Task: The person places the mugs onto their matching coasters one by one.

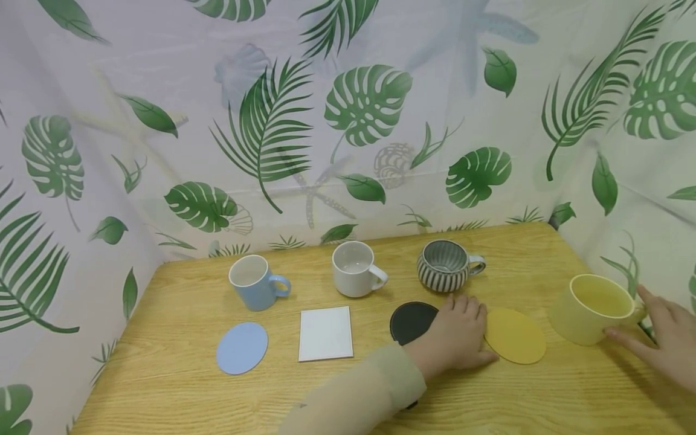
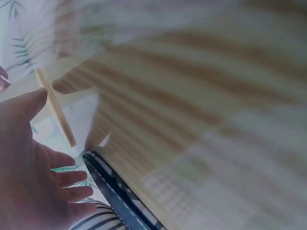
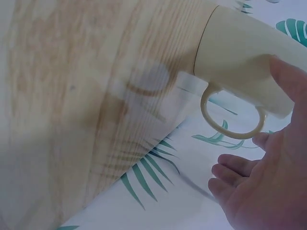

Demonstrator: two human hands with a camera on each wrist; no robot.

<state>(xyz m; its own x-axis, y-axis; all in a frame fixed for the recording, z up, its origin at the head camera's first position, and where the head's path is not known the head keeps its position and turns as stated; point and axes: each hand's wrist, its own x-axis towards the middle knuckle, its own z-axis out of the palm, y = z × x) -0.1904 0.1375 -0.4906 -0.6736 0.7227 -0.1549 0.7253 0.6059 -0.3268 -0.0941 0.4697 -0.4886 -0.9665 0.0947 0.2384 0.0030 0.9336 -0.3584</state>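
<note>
In the head view my left hand (image 1: 457, 332) lies low over the wood between the black coaster (image 1: 414, 320) and the round yellow coaster (image 1: 515, 336). Its fingers are extended toward the striped cup (image 1: 444, 266), and the thumb reaches to the yellow coaster's near edge. Part of the black coaster is hidden behind this hand and wrist. At the far right, my right hand (image 1: 666, 344) is spread around the handle side of a yellow mug (image 1: 579, 317). The right wrist view has the thumb at the mug's wall and the index fingertip beside its handle (image 3: 230, 134).
A blue mug (image 1: 255, 290) stands behind a blue round coaster (image 1: 242, 348). Beside them a white mug (image 1: 350, 278) stands behind a white square coaster (image 1: 325, 333). Leaf-patterned cloth (image 1: 326, 151) rises around the wooden table (image 1: 190, 399).
</note>
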